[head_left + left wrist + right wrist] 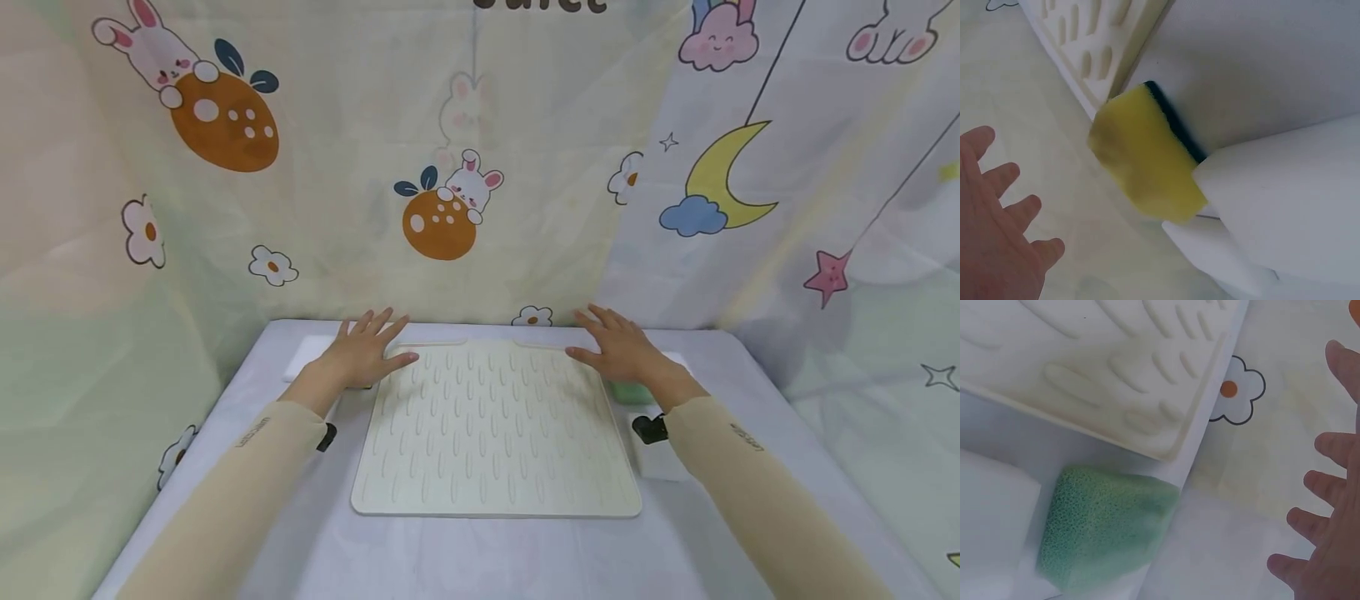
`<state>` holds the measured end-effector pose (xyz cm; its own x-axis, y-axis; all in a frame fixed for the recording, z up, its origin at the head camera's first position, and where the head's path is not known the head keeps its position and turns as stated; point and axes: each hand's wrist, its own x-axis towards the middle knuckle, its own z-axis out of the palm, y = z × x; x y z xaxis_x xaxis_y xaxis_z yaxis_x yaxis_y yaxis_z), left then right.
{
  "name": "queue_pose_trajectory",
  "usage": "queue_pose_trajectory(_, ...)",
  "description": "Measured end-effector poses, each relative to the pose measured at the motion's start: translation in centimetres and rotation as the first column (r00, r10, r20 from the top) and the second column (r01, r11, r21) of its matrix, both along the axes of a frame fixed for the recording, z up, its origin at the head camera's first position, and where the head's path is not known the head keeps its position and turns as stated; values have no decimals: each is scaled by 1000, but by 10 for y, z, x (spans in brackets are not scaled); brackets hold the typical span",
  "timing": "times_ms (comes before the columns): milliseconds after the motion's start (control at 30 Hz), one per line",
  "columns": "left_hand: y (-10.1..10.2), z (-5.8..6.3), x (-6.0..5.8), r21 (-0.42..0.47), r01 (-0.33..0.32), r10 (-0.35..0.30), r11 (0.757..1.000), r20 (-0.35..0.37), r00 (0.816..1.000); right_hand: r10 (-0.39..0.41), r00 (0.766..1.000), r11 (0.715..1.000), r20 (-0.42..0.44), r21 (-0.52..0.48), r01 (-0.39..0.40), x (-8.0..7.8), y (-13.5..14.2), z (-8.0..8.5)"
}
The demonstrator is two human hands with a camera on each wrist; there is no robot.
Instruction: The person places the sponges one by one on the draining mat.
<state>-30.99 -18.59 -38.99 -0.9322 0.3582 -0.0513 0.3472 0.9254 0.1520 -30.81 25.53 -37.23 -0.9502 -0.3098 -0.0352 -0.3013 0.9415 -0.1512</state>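
A cream mat with rows of raised oval ridges (495, 433) lies flat on the table. My left hand (360, 354), fingers spread and straight, is by its far left corner and holds nothing. In the left wrist view a yellow sponge with a dark green scouring side (1147, 156) sits beside the mat's corner, apart from that hand's fingers (1022, 212). My right hand (621, 350) is near the far right corner, also spread and holding nothing. A green porous sponge (1107, 528) lies beside that corner, mostly hidden by the right hand and forearm in the head view.
White objects (1291, 194) stand beside the yellow sponge. Another white block (991, 525) is next to the green sponge. The table (480, 558) has a white cover, and a printed cloth (337, 192) hangs behind its far edge and along both sides.
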Motion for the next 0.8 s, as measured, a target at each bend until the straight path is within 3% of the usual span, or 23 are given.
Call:
queue_pose_trajectory(267,-11,-5,7,74,24,-21,997,-38,999,3,1000,1000,6,-21,-2,5,15,2)
queue_pose_trajectory(667,-17,-17,31,154,93,-76,984,-112,991,11,999,999,54,-47,-9,15,41,1)
queue_pose_trajectory(800,-16,-19,38,200,83,-63,976,-102,993,3,997,999,83,-45,0,18,52,-4)
